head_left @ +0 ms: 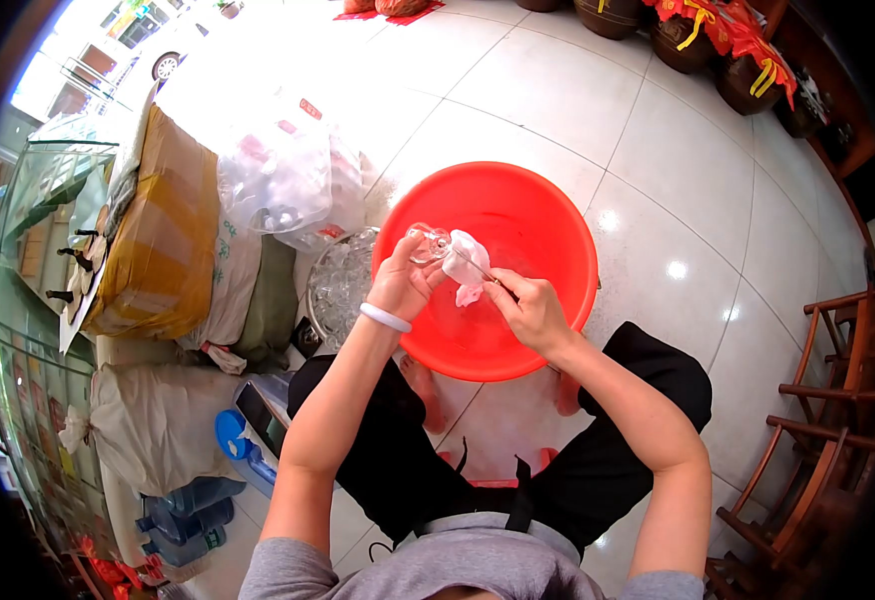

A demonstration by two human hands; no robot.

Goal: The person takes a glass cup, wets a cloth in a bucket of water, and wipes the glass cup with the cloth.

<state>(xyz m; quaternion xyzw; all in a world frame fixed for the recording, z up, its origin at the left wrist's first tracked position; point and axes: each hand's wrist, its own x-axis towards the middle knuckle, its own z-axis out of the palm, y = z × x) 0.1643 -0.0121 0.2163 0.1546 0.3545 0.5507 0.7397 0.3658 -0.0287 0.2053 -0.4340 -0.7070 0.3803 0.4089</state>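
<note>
Near the round red plastic basin's left edge (392, 216), your left hand (402, 285) grips clear glassware (432, 243), your right hand (534, 312) a white-padded thin tool (469, 257); wiping seems unfinished.

Red basin (550, 260) on tiled floor (693, 205)

Floor (678, 220) opens right of red basin (548, 260); glassware (341, 300) blocks left.

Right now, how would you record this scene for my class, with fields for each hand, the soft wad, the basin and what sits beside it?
Left hand: holds a clear glass object
Right hand: grips a thin handle
White-pink wad: between the hands, above the basin
Basin: red, round, on tiled floor
Beside basin: clear glassware, left
</note>
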